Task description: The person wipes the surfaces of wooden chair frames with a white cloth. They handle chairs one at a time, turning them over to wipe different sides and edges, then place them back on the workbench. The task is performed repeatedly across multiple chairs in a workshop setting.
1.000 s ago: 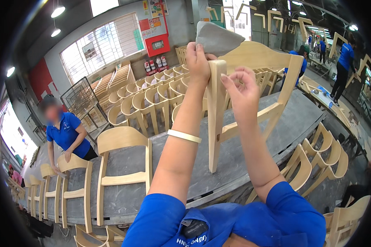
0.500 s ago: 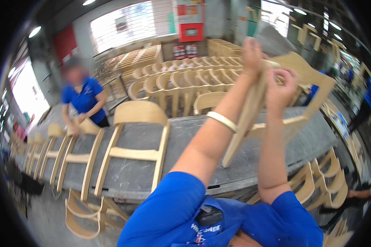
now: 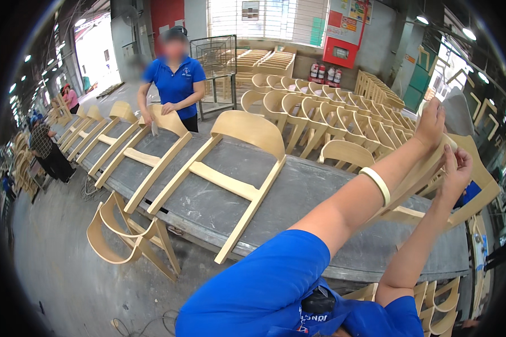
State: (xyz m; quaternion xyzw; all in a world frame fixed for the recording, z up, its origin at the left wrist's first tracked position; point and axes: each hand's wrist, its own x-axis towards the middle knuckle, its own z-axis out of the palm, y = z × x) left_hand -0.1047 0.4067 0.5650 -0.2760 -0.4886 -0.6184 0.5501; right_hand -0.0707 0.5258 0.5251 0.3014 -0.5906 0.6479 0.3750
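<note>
A pale wooden chair frame (image 3: 473, 153) stands tilted at the right, its curved backrest raised above the grey table. My left hand (image 3: 431, 122) is at the top of the frame, fingers closed against a grey flexible sheet (image 3: 459, 112); whether it is sandpaper or cloth I cannot tell. Just below, my right hand (image 3: 457, 168) has its fingers bent in a pinch at the frame's upper edge. My left forearm hides much of the near leg. Left of my arms another chair frame (image 3: 225, 177) lies on the table.
The long grey table (image 3: 315, 191) carries a row of chair frames to the left. Across it a co-worker (image 3: 177, 84) in blue handles one frame. More chairs (image 3: 298, 109) stand behind the table, and a chair (image 3: 118, 230) stands at its near side on the floor.
The view has swung left, so my arms and the raised frame appear farther right. Both hands stay at the frame's top, and the grey sheet is still by my left hand.
</note>
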